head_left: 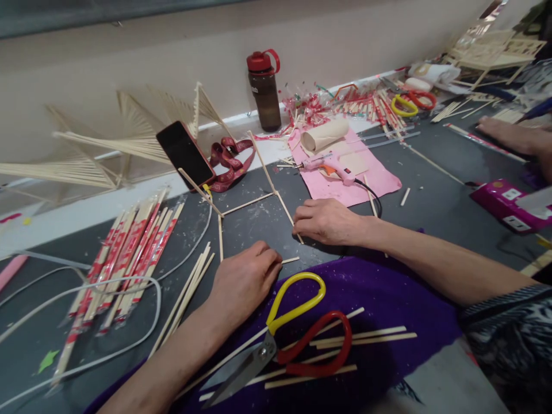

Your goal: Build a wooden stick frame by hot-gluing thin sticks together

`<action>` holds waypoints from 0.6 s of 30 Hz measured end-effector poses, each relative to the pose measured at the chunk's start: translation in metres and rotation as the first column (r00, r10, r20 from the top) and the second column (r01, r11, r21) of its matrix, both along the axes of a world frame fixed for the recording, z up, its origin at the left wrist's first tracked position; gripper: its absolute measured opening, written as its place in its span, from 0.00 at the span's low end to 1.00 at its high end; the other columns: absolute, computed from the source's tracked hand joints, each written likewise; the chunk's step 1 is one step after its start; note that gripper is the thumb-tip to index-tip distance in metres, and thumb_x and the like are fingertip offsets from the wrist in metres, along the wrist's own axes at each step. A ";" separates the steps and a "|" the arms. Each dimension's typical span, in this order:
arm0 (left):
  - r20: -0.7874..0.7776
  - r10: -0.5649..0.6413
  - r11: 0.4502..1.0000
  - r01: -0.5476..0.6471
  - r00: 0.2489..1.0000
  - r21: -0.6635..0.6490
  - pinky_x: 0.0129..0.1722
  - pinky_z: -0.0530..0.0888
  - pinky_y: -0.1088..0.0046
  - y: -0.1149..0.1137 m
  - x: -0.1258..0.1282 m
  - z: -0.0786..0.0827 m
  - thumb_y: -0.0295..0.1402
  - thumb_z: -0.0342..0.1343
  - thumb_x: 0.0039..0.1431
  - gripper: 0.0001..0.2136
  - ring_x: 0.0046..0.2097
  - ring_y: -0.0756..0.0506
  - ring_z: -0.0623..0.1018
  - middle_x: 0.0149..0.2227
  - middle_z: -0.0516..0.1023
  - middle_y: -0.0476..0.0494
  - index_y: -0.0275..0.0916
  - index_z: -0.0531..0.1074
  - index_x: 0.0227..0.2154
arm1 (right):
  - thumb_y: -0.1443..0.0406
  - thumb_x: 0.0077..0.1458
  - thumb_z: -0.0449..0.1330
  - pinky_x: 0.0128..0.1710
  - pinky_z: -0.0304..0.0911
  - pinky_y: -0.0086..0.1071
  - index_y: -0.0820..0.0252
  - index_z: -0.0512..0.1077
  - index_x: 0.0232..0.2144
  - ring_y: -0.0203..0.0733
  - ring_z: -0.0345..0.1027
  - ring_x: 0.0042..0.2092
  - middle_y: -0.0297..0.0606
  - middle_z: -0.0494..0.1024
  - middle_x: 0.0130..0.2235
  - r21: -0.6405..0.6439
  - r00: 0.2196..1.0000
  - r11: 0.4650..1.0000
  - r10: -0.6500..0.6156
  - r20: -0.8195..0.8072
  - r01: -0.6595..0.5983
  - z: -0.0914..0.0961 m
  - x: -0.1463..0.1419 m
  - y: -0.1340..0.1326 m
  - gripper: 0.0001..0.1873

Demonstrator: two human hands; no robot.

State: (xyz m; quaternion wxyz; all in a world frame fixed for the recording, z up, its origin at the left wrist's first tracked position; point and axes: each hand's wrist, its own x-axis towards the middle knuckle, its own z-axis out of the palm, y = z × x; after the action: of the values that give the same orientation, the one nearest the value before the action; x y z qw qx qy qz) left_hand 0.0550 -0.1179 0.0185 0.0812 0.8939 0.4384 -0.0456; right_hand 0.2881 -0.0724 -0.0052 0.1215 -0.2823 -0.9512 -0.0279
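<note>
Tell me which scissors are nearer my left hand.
The scissors over the purple cloth, close by your left hand; the other pair lies farther back, beyond the pink sheet.

Legible text: none. Pale lettering on the bottle [264, 95] is too blurred to read, as are marks on the lanyard [233, 172] and the purple pack [495, 202].

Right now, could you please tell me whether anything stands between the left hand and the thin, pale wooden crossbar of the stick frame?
Nothing visible does: the flecked dark grey tabletop shows between the left hand and the crossbar.
</note>
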 end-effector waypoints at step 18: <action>-0.007 0.045 0.989 -0.043 0.999 0.141 0.25 0.61 0.73 0.007 0.006 -0.006 0.39 0.42 0.64 0.14 0.33 0.48 0.75 0.34 0.74 0.49 0.42 0.71 0.33 | 0.66 0.61 0.51 0.33 0.52 0.30 0.58 0.74 0.38 0.38 0.59 0.37 0.38 0.73 0.36 -0.036 0.998 0.999 -0.012 -0.061 0.010 -0.005 -0.006 0.002 0.11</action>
State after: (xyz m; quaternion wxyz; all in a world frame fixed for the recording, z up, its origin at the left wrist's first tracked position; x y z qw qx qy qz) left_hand 0.0612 -0.1107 0.0129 0.0167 0.8873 0.4605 -0.0174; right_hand 0.2824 -0.0704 -0.0104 0.1455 -0.2903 -0.9458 -0.0029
